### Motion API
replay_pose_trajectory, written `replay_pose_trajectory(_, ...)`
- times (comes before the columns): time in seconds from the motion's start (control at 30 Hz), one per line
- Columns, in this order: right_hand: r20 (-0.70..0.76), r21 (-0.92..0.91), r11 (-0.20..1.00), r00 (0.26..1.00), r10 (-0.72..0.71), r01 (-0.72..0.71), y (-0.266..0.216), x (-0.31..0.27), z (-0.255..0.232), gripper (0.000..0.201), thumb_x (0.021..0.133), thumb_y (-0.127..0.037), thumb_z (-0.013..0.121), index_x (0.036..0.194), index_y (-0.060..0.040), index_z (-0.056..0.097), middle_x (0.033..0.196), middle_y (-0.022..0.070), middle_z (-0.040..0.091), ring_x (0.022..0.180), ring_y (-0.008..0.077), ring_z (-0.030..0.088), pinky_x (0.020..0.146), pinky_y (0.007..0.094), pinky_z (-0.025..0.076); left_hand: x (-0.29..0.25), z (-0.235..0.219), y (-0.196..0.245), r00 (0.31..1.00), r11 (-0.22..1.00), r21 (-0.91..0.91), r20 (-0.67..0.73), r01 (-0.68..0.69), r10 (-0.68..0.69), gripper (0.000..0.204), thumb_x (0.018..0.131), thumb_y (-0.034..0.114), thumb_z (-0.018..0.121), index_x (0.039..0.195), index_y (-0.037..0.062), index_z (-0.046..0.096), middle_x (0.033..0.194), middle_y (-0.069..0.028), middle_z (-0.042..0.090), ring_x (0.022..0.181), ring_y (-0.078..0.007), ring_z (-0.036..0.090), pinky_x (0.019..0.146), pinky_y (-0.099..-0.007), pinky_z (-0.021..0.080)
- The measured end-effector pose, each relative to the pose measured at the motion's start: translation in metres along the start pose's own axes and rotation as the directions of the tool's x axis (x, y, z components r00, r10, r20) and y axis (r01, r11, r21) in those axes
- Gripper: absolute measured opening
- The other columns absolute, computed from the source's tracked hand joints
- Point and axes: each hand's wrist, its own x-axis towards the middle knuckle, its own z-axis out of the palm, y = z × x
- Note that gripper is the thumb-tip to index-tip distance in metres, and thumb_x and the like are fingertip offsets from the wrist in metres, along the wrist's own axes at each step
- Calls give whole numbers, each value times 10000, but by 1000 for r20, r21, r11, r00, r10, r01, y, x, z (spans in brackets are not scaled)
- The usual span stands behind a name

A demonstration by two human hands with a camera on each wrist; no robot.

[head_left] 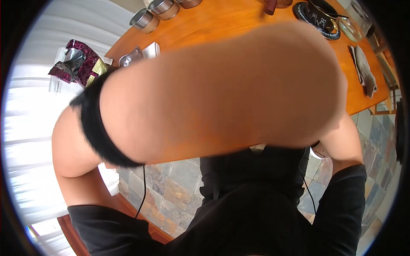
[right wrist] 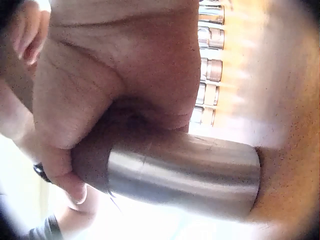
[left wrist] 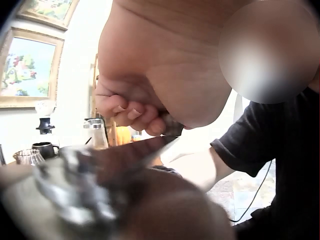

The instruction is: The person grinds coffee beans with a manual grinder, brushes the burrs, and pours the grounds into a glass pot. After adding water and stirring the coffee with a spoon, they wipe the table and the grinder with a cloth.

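My right hand (right wrist: 125, 65) grips the body of a hand coffee grinder (right wrist: 185, 175), a silver metal cylinder with a darker band at the upper end, held tilted. In the left wrist view the fingers of my left hand (left wrist: 150, 65) curl round the dark knob (left wrist: 172, 125) of the grinder's crank (left wrist: 132, 157). The crank arm runs down to the blurred shiny top of the grinder. In the head view my left hand, blurred and close, with a black band (head_left: 96, 121) at the wrist, hides the grinder and most of my right hand.
On the wooden table (head_left: 200, 25) stand several metal cups (head_left: 145, 20) in a row. At the left are an opened purple bag (head_left: 87, 57) and a small clear glass piece (head_left: 131, 56). A black cup (head_left: 318, 17) on a saucer and a folded cloth (head_left: 363, 68) lie at the right.
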Motion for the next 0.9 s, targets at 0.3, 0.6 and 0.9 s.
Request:
replay_pose_trajectory(0.3, -644, -229, 905, 640, -418, 359, 51, 8, 38, 400, 674, -32, 753, 1039, -48, 590, 852, 56, 663, 719, 161, 638, 617, 273, 517, -46, 58, 59, 915, 972, -230, -401, -50, -47, 291, 688, 351, 690, 728, 90, 569, 741, -49, 529, 699, -220, 563, 609, -307, 442)
replay_pose_trajectory(0.6, -710, -107, 975, 672, -211, 193, 48, 4, 40, 323, 664, -5, 753, 943, -38, 594, 775, 37, 633, 534, 119, 599, 446, 252, 471, -116, 77, 42, 900, 897, -427, -339, 112, -274, 198, 626, 234, 647, 608, 107, 496, 595, -34, 387, 535, -231, 462, 461, -348, 371)
replay_pose_trajectory(0.9, -735, -132, 985, 656, -172, 110, 45, 1, 39, 331, 657, -38, 770, 924, -46, 576, 696, 33, 597, 510, 122, 591, 449, 246, 466, -132, 123, 6, 718, 610, -730, -242, 309, -653, 169, 758, 160, 499, 658, 27, 471, 585, -97, 417, 513, -245, 439, 496, -333, 347)
